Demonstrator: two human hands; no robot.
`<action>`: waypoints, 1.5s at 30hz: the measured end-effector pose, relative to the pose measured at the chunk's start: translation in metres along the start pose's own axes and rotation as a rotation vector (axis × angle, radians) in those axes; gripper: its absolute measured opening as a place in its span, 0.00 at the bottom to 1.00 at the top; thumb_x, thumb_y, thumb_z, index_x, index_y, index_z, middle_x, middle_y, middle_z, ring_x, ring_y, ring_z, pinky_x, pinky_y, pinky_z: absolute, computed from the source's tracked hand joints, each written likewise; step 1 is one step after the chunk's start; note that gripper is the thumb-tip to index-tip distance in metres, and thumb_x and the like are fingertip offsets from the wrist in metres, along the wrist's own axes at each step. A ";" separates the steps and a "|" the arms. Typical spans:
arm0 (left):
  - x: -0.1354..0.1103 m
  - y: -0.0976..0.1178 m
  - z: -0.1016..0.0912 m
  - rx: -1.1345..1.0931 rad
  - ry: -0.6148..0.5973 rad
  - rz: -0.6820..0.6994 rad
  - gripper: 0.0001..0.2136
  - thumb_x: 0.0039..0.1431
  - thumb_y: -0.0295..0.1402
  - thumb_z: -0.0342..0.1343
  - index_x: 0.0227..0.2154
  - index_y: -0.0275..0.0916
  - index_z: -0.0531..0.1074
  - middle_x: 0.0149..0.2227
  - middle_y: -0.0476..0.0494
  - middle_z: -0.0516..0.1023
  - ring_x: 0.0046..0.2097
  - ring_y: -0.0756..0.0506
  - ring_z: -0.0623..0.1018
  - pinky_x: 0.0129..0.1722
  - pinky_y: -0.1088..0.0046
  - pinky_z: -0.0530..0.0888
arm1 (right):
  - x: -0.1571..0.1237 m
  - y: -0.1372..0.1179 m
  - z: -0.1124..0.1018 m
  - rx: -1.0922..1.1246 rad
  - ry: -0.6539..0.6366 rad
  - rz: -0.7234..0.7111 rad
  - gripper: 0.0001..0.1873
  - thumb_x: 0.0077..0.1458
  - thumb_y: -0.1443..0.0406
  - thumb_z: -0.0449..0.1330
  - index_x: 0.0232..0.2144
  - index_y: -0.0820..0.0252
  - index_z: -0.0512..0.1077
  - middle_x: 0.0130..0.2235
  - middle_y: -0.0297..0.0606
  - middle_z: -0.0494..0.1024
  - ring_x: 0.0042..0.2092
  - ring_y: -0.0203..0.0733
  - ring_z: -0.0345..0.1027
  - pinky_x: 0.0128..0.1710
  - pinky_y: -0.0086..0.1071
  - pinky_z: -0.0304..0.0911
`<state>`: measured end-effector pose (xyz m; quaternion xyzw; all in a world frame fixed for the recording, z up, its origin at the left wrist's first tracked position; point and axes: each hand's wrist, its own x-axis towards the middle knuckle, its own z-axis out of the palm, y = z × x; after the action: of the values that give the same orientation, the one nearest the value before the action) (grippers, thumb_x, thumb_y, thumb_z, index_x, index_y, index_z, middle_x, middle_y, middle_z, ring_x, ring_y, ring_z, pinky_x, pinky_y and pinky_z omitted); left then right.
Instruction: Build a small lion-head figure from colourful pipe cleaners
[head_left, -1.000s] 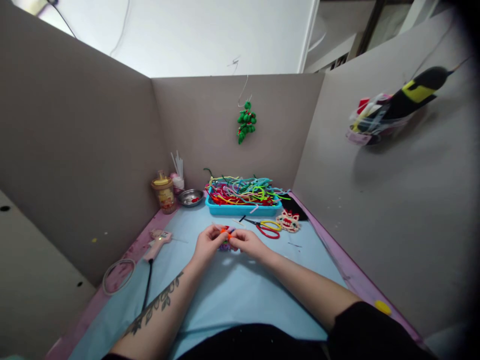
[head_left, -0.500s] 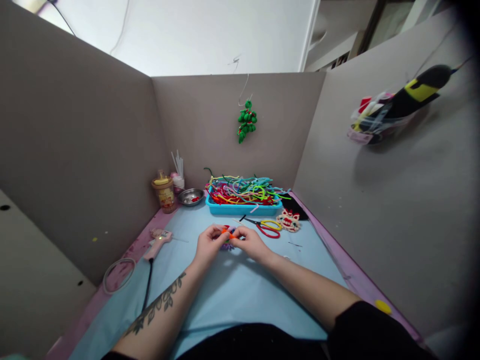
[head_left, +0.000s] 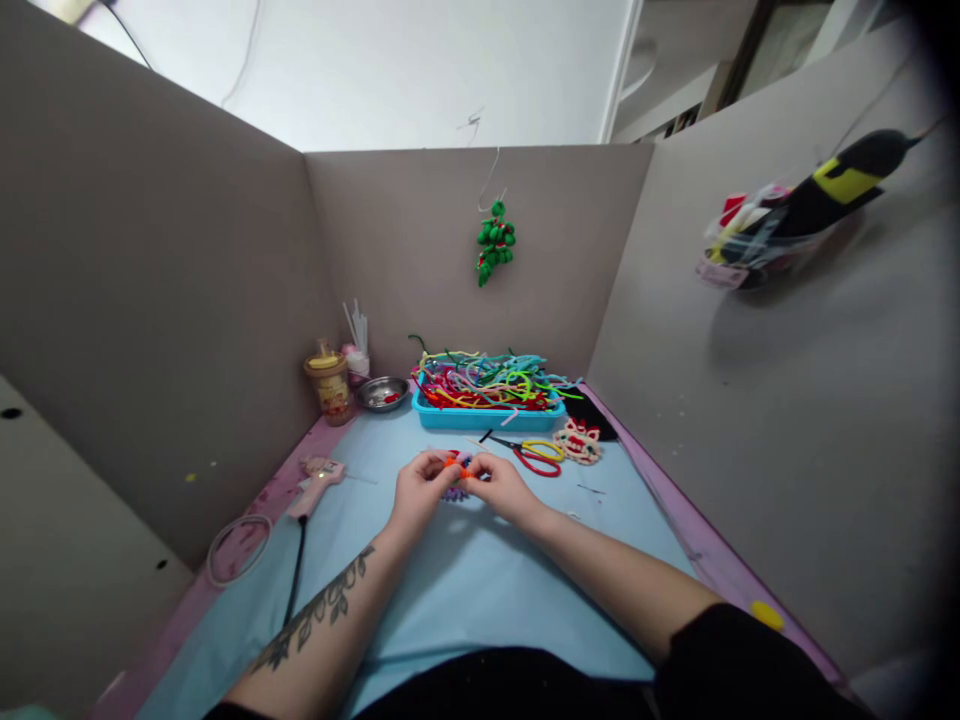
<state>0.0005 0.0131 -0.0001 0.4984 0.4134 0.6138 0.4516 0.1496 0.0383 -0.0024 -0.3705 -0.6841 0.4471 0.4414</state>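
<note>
Both hands meet over the middle of the blue table mat (head_left: 465, 590). My left hand (head_left: 417, 488) and my right hand (head_left: 501, 486) pinch a small orange and purple pipe-cleaner piece (head_left: 454, 470) between their fingertips. Most of that piece is hidden by the fingers. Just beyond the hands lie red and yellow scissors (head_left: 534, 453) and a small cream and red pipe-cleaner figure (head_left: 577, 441). A blue tray (head_left: 480, 418) heaped with coloured pipe cleaners stands behind them.
A pink glue gun (head_left: 315, 485) with a black cord lies at the left, near a wire ring (head_left: 238, 548). A jar (head_left: 330, 388) and a metal bowl (head_left: 381, 393) stand at the back left. Grey board walls surround the table; a green ornament (head_left: 493, 242) hangs on the back wall.
Both hands have shifted slightly away from me, with small finger movements on the pipe-cleaner piece. Nothing else has moved.
</note>
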 end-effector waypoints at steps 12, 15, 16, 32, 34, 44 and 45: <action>0.003 -0.002 -0.004 -0.067 -0.111 -0.121 0.24 0.42 0.36 0.66 0.43 0.33 0.71 0.42 0.32 0.79 0.46 0.39 0.77 0.46 0.64 0.73 | 0.004 0.007 -0.004 0.126 -0.191 0.128 0.23 0.43 0.48 0.63 0.21 0.63 0.68 0.20 0.29 0.65 0.23 0.30 0.55 0.24 0.26 0.50; 0.002 -0.001 -0.003 -0.056 -0.107 -0.146 0.25 0.41 0.36 0.67 0.43 0.32 0.70 0.42 0.32 0.79 0.45 0.38 0.78 0.46 0.63 0.73 | 0.003 0.008 -0.003 0.106 -0.208 0.125 0.24 0.45 0.46 0.61 0.22 0.63 0.69 0.21 0.30 0.67 0.23 0.31 0.57 0.24 0.26 0.51; 0.001 -0.001 -0.003 -0.051 -0.106 -0.146 0.25 0.41 0.37 0.67 0.43 0.33 0.70 0.42 0.32 0.79 0.45 0.39 0.78 0.46 0.63 0.73 | 0.003 0.008 -0.002 0.102 -0.206 0.123 0.24 0.45 0.46 0.61 0.22 0.62 0.69 0.21 0.30 0.67 0.23 0.31 0.57 0.24 0.26 0.52; 0.002 0.001 -0.004 -0.090 -0.176 -0.078 0.19 0.46 0.40 0.64 0.38 0.33 0.69 0.27 0.43 0.79 0.25 0.47 0.77 0.28 0.71 0.73 | 0.003 0.003 -0.005 0.265 -0.279 0.191 0.28 0.47 0.42 0.55 0.23 0.64 0.70 0.22 0.35 0.71 0.23 0.33 0.60 0.25 0.28 0.54; 0.001 0.004 -0.003 -0.096 -0.178 -0.090 0.20 0.46 0.41 0.64 0.38 0.34 0.69 0.27 0.43 0.79 0.23 0.48 0.76 0.27 0.72 0.72 | 0.003 0.001 -0.006 0.292 -0.316 0.215 0.27 0.46 0.44 0.57 0.23 0.64 0.70 0.23 0.36 0.72 0.24 0.34 0.62 0.27 0.29 0.55; 0.003 -0.003 -0.007 -0.097 -0.119 -0.102 0.21 0.42 0.39 0.67 0.38 0.33 0.72 0.36 0.37 0.80 0.35 0.44 0.79 0.36 0.70 0.74 | 0.003 -0.001 -0.006 0.310 -0.311 0.195 0.25 0.40 0.46 0.64 0.20 0.63 0.68 0.20 0.33 0.71 0.22 0.32 0.60 0.26 0.28 0.54; 0.004 -0.003 -0.007 -0.091 -0.116 -0.101 0.21 0.42 0.39 0.66 0.38 0.33 0.72 0.36 0.38 0.80 0.35 0.44 0.79 0.36 0.70 0.74 | 0.003 0.000 -0.006 0.299 -0.310 0.178 0.25 0.41 0.46 0.64 0.20 0.63 0.67 0.20 0.32 0.70 0.22 0.32 0.60 0.25 0.28 0.53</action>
<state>-0.0062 0.0171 -0.0034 0.4906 0.3828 0.5784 0.5275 0.1546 0.0426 -0.0001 -0.2869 -0.6346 0.6321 0.3398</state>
